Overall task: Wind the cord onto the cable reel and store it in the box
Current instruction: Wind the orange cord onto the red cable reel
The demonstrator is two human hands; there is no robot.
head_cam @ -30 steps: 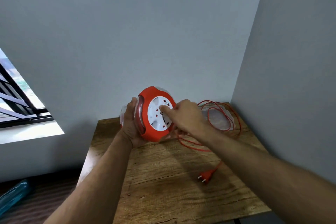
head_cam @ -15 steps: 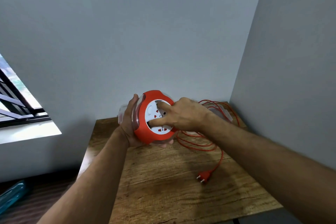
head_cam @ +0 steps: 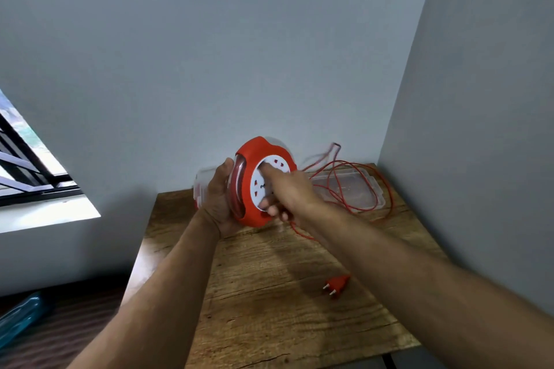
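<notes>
I hold a round red cable reel (head_cam: pixel 250 159) with a white socket face above the wooden table (head_cam: pixel 269 293). My left hand (head_cam: pixel 216 198) grips its back and left rim. My right hand (head_cam: pixel 286 189) lies on the white face, index finger pressed into it near the top. Loose red cord (head_cam: pixel 338 189) hangs from the reel and loops over a clear plastic box (head_cam: pixel 364 186) at the back right. The cord's red plug (head_cam: pixel 337 285) lies on the table in front of my right forearm. Another clear plastic piece (head_cam: pixel 201 186) shows behind my left hand.
The table stands in a corner, with grey walls (head_cam: pixel 479 129) behind and to the right. A window (head_cam: pixel 27 165) is at the left. A blue object (head_cam: pixel 18 317) lies on the dark floor at the lower left.
My right index finger has circled on the white face from its right side round to the top, turning it. The loose cord loops have shifted and the plug has slid slightly on the table.
</notes>
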